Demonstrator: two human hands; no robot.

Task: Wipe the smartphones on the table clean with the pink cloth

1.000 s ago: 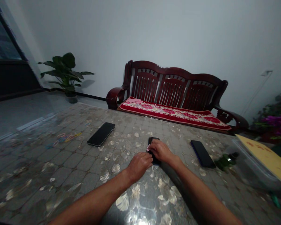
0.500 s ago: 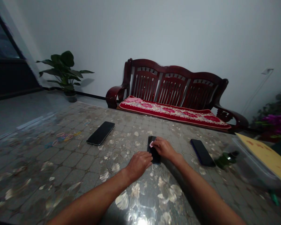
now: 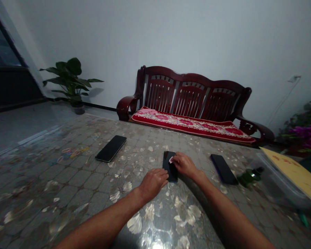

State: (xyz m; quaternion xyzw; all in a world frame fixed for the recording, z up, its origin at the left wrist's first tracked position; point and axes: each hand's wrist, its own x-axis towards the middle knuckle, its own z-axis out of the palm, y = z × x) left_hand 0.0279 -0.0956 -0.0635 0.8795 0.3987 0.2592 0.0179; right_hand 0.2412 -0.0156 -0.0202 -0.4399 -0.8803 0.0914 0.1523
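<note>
A dark smartphone [image 3: 170, 167] lies flat on the patterned tabletop, straight ahead. My left hand [image 3: 154, 180] grips its lower left edge, fingers held together and fingertips at the side of the screen. Above the right half of the screen, my right hand [image 3: 184, 164] pinches a small pale pink wipe [image 3: 171, 159]; whether it is cloth or paper I cannot tell. The wipe touches the upper part of the screen. My right fingers hide some of the phone's right edge.
A black phone [image 3: 111, 148] lies to the left, near several coloured rubber bands [image 3: 72, 152]. On the right are another dark phone [image 3: 224, 169], a green bottle [image 3: 250, 176] and a clear plastic box [image 3: 277, 183] under a yellow sheet [image 3: 292, 171]. A wooden bench [image 3: 189, 95] stands behind the table.
My right hand has shifted slightly right across the screen with the pink wipe. My left hand stays at the phone's edge.
</note>
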